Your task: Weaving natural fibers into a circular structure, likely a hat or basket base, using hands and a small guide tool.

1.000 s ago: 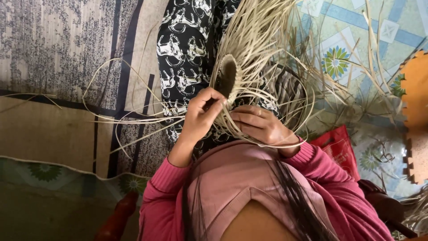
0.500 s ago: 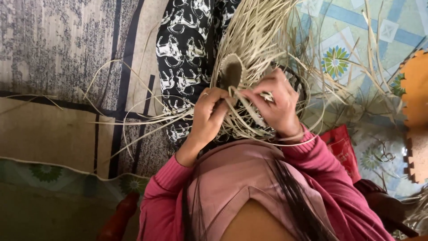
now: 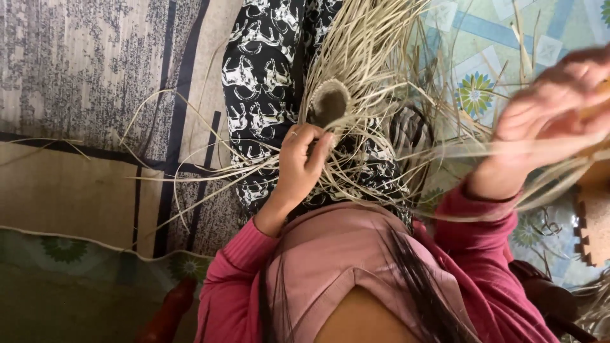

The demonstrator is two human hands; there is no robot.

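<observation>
two hands, left hand (image 3: 298, 162) and right hand (image 3: 549, 117); one woven disc (image 3: 329, 101); straw strands (image 3: 375, 44) too many to count.

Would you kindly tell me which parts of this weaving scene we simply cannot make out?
Head view only:
- Right hand: motion-blurred, so its grip on the pale strands is unclear.
- Left hand: fingertips buried in strands below the small woven piece.
- Red bag: hidden behind the right sleeve.
- Orange foam mat: cut off by the right edge.

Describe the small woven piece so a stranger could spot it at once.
Start at the black-and-white patterned trousers in the upper middle. Just right of them, above the left hand, sits the small woven piece: a dark oval with a pale plaited rim, unlike the loose straw strands fanning around it.
</observation>
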